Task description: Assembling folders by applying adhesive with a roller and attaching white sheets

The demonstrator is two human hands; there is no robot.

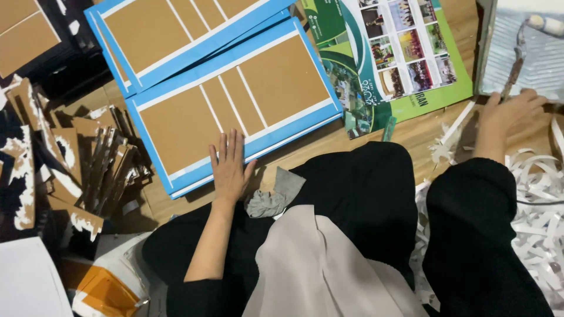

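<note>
A heap of torn brown cardboard scraps [70, 158] lies at far left on the wooden floor [423, 132]. Beside it, the left hand [229, 167] rests flat, fingers spread, its grip released, on the near edge of a blue-bordered book cover [235, 100] with brown board panels. A crumpled grey cloth [273, 196] sits just beside the wrist. Farther right lies a green printed poster [405, 53]. At far right, the right hand [508, 114] has its grip closed on a brush handle [514, 67] in a grey tray [531, 58], above white paper strips [540, 194].
</note>
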